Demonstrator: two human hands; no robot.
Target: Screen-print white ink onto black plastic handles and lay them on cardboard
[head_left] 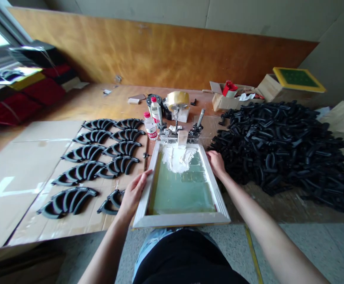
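Left hand: the fingers [142, 178] of the left hand [132, 194] are bent and close together, clamped on the left rail of the silver metal-framed screen with green mesh [180, 193].
Right hand: the right hand [217, 163] has its fingers curled at the screen's right outer edge, near the far corner; their tips are partly hidden, so I cannot tell how firmly they close.
Screen position: at the table's [100, 96] near edge, in front of the person, between black curved pieces in fanned rows [84, 172] on the left and a heap of black pieces [274, 146] on the right.
Screen direction: long axis running away from the body, far end at the grey metal clamp [193, 136].
White paste: a smeared patch [176, 159] on the far mesh.
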